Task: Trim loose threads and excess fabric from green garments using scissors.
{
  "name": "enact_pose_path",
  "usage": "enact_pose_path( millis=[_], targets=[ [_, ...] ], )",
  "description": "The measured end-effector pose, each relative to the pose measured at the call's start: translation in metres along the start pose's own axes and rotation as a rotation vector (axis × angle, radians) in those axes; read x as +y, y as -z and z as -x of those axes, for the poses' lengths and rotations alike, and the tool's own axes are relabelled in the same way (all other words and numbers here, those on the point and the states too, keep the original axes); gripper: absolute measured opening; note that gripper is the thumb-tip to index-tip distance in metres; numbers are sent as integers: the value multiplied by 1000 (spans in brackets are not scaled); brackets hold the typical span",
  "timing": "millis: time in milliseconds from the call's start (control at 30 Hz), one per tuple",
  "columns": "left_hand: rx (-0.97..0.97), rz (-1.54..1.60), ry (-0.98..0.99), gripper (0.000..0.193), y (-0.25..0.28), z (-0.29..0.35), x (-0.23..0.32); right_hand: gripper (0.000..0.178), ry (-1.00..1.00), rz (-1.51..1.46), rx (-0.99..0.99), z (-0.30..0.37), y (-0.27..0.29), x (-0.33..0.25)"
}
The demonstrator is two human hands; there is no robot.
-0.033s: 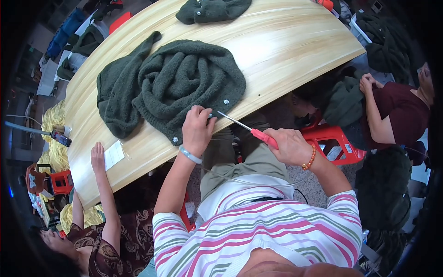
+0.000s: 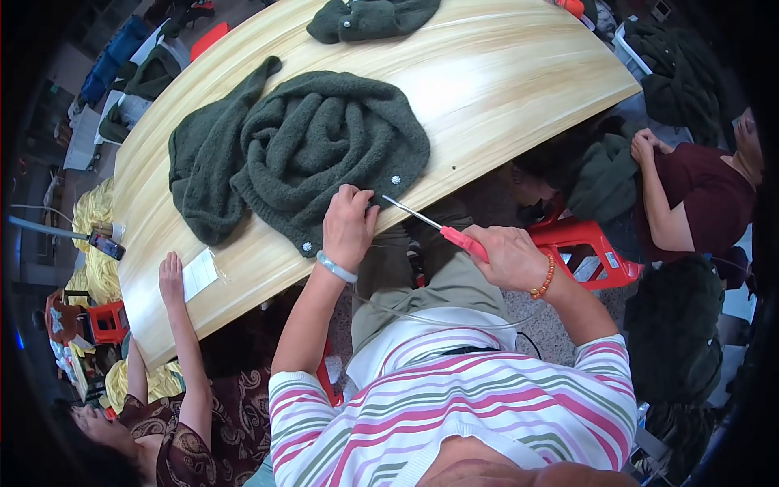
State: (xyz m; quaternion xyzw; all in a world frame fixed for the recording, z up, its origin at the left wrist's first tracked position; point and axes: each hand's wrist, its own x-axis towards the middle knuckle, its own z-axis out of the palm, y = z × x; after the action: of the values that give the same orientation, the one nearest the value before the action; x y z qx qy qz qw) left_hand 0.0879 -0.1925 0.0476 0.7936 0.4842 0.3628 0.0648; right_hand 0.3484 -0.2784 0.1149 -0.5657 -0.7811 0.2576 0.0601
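Observation:
A dark green knit garment (image 2: 324, 134) lies bunched on the pale wooden table, with shiny round buttons (image 2: 396, 180) along its near edge. My left hand (image 2: 349, 223) is closed on that edge, thumb and fingers pinched together between two of the buttons. In my right hand (image 2: 511, 258) is a red-handled tool with a thin metal shaft (image 2: 414, 209), gripped by its handle. The shaft points up and left, its tip close to my left fingertips at the garment's edge. Whether the tip touches the cloth, I cannot tell.
Another dark green knit piece (image 2: 369, 20) lies at the table's far side. At left, a co-worker's hand (image 2: 171, 276) rests beside a white paper (image 2: 200, 273). A red stool (image 2: 588, 243) stands right of me, near a seated person in maroon (image 2: 690, 195). A thin cable (image 2: 438, 323) crosses my lap.
My left fingers have shifted slightly at the garment's edge, and a button beside them is now covered. The right hand and tool look the same.

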Motion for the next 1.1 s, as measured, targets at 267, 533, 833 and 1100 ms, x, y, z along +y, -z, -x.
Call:
enact_pose_path(
  millis=[267, 533, 833, 1100],
  targets=[
    [-216, 169, 241, 12, -11, -3, -16, 25, 7, 50, -96, -3, -3, 5],
    [-238, 309, 338, 9, -3, 0, -10, 20, 25, -29, -83, 0, -4, 11],
    [-161, 7, -48, 23, -29, -39, 19, 23, -65, -82, 79, 6, -1, 29],
    [-257, 282, 147, 9, -48, -48, -9, 22, -99, 46, -5, 1, 4, 27]
  ],
)
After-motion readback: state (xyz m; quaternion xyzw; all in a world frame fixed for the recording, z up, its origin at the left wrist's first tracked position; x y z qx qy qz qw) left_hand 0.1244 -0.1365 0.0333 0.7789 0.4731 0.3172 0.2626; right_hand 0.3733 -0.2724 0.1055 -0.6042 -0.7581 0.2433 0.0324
